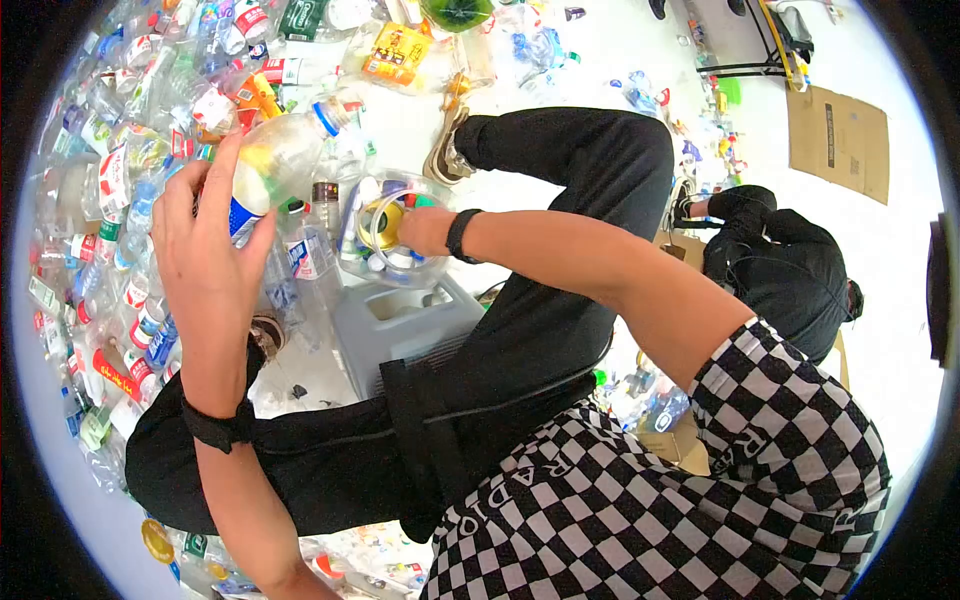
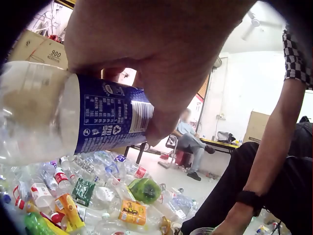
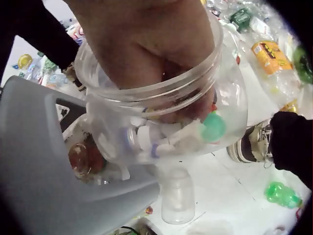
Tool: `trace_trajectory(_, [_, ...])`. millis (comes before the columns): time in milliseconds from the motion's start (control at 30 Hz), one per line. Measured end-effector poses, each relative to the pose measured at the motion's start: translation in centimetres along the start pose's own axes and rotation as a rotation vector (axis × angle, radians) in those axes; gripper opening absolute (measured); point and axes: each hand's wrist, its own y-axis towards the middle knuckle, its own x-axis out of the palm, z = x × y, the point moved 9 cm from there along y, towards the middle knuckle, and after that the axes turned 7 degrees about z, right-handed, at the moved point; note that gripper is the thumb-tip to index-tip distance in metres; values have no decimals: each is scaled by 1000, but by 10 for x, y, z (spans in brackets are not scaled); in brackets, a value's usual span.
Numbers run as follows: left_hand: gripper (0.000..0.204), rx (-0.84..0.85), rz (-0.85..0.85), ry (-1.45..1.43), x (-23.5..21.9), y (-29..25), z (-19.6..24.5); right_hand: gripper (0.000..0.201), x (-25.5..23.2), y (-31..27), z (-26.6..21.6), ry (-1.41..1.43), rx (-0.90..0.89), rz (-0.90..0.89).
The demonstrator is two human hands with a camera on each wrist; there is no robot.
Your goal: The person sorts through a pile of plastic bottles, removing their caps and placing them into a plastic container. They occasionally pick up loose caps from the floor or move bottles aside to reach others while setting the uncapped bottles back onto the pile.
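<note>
My left hand (image 1: 205,245) grips a clear plastic bottle (image 1: 290,150) with a blue band at its neck. Its printed blue label (image 2: 112,115) shows under the thumb and fingers in the left wrist view. Through the wide mouth of a clear plastic jar (image 3: 234,105), my right hand (image 1: 428,232) reaches down among loose bottle caps. White caps (image 3: 144,137) and a green cap (image 3: 213,128) lie against the jar's wall. The right fingertips are largely hidden by the jar and caps, so I cannot tell whether they hold one.
A grey plastic stool (image 1: 350,335) stands beside the jar, between my legs. Heaped bottles (image 1: 110,190) cover the floor to the left and ahead, including a large one with an orange label (image 1: 397,55). Another person (image 1: 780,270) in black bends over at the right, near cardboard (image 1: 840,140).
</note>
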Motion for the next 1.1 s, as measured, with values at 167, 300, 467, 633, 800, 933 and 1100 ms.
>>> trace_trajectory(167, [74,-39,-21,-10,1,-1,-6,32,57,25,4,-24,36,-270])
trace_trajectory(300, [74,-65,-4,-6,-1,-3,-15,39,88,33,29,107,318,-196])
trace_trajectory(467, [73,-89,-5,-19,-6,1,-18,40,82,30,9,-44,284,-437])
trace_trajectory(633, [73,-141,-101,5,-1,7,-26,41,89,42,-1,15,148,-494])
trace_trajectory(800, [74,-138,-112,10,0,7,-24,41,114,39,-1,83,40,-538])
trace_trajectory(933, [74,-137,-125,11,1,4,-22,42,134,47,-1,137,-53,-551])
trace_trajectory(1100, [74,-104,-53,20,-2,3,-20,48,201,101,44,231,73,91])
